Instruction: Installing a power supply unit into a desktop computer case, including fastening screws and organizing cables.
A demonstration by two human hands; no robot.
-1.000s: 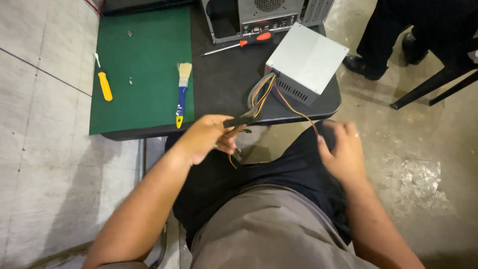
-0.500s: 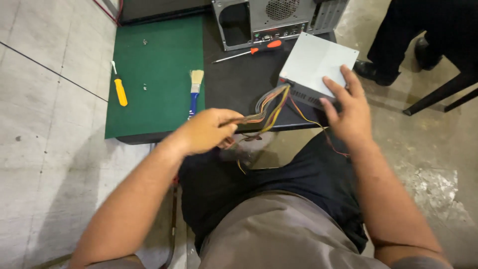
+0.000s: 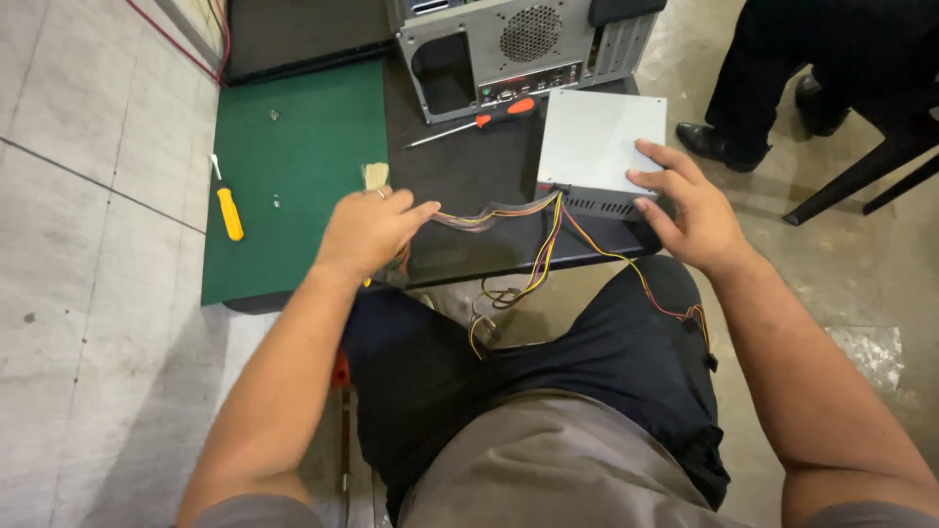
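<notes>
Under right hand, wires leftward

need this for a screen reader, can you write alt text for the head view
Seen from above, a seated person's right hand rests on a grey power supply at the edge of a black table, while the left hand holds its bundle of coloured wires. A computer case, two screwdrivers and a green mat lie nearby.

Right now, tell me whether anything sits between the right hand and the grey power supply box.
Nothing does: the right hand already rests on the grey power supply box, fingers spread over its near edge. The left hand holds its wire bundle.
</notes>
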